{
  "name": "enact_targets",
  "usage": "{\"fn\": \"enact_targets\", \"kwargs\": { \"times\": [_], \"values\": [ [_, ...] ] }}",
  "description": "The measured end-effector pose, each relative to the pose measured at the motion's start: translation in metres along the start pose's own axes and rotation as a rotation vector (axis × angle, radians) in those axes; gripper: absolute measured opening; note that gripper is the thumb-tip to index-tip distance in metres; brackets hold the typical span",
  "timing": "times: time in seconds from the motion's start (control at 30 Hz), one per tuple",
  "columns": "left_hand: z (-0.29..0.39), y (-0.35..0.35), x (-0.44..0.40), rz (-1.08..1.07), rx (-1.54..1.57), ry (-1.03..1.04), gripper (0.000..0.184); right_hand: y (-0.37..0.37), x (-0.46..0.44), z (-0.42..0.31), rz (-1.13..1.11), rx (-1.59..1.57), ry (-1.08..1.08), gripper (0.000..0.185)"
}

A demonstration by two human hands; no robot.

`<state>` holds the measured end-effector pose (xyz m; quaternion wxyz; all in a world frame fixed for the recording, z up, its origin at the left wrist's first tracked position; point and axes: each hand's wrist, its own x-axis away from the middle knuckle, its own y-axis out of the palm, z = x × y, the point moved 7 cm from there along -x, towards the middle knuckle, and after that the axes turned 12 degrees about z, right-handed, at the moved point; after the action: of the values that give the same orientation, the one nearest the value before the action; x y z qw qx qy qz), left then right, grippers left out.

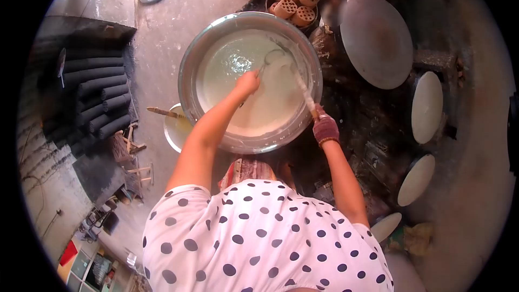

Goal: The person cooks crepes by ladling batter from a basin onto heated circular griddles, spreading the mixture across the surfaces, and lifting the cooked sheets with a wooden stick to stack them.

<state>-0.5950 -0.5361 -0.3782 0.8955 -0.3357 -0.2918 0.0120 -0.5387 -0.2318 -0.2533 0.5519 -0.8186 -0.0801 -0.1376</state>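
Observation:
A wide metal basin (187,75) in front of me holds a pale, creamy liquid (254,111). My left hand (248,83) is bare and reaches over the liquid, closed round the handle of what looks like a ladle (274,57). The ladle's rounded end sits at the liquid's surface. On the basin's right rim my right hand (326,127), in a purple glove, is wrapped round a long whitish stick (304,89). That stick slants into the basin, and the kind of tool at its far end is unclear.
Left of the basin stands a white bowl (172,132) with a wooden-handled tool (165,112) across it. Black cylinders (102,84) are stacked farther left. Holed briquettes (286,8) fill containers behind the basin. Several round plates, including a large one (377,40), line the right side.

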Motion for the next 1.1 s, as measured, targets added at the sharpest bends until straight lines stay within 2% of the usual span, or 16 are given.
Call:
{"fn": "enact_targets", "kwargs": {
  "times": [0.1,0.17,0.23,0.27,0.3,0.37,0.43,0.63,0.7,0.73,0.77,0.83,0.87,0.97,1.03,1.1],
  "values": [
    [0.002,0.008,-0.012,0.032,-0.081,0.092,0.028,0.028,-0.013,0.006,0.0,-0.245,-0.191,0.039],
    [-0.015,0.043,-0.009,0.048,-0.053,0.096,0.024,0.026,-0.008,0.009,0.058,-0.251,-0.094,0.04],
    [-0.039,0.089,-0.003,-0.194,0.496,-0.277,0.022,0.062,0.009,0.032,-0.115,-0.237,0.197,0.043],
    [-0.039,0.097,0.006,-0.243,0.66,-0.358,0.019,0.078,0.026,0.039,-0.294,-0.4,0.418,0.047],
    [-0.035,0.105,0.032,-0.296,0.827,-0.438,0.017,0.088,0.037,0.05,-0.225,-0.5,0.289,0.049],
    [-0.005,0.085,0.084,-0.317,1.116,-0.531,0.016,0.042,0.066,0.021,-0.32,-0.694,0.394,0.048],
    [0.047,0.025,0.139,-0.151,1.209,-0.497,0.023,0.007,0.079,0.007,-0.38,-0.737,0.357,0.048],
    [0.174,-0.117,0.248,0.165,1.222,-0.24,0.037,-0.095,0.054,-0.03,-0.361,-0.953,-0.1,0.047],
    [0.215,-0.153,0.28,0.244,1.169,-0.119,0.039,-0.135,0.026,-0.04,-0.218,-0.986,-0.437,0.046],
    [0.231,-0.167,0.295,0.301,1.17,-0.095,0.039,-0.165,0.02,-0.048,-0.41,-1.031,-0.239,0.04],
    [0.247,-0.181,0.31,0.361,1.145,-0.047,0.038,-0.181,0.004,-0.047,-0.353,-1.028,-0.347,0.035],
    [0.261,-0.202,0.326,0.45,1.117,0.019,0.038,-0.234,-0.014,-0.056,0.148,-0.727,-0.925,0.033],
    [0.259,-0.204,0.33,0.451,1.069,-0.013,0.037,-0.267,-0.007,-0.064,0.553,-0.557,-1.164,0.033],
    [0.233,-0.187,0.309,0.39,1.052,-0.124,0.035,-0.293,-0.012,-0.084,0.483,-0.362,-1.074,0.039],
    [0.226,-0.142,0.287,0.021,1.927,-0.42,0.035,-0.26,-0.022,-0.064,0.474,-0.268,-1.105,0.046],
    [0.229,-0.122,0.285,0.061,1.878,-0.464,0.034,-0.229,-0.035,-0.029,0.313,-0.202,-1.053,0.043]
  ]
}}
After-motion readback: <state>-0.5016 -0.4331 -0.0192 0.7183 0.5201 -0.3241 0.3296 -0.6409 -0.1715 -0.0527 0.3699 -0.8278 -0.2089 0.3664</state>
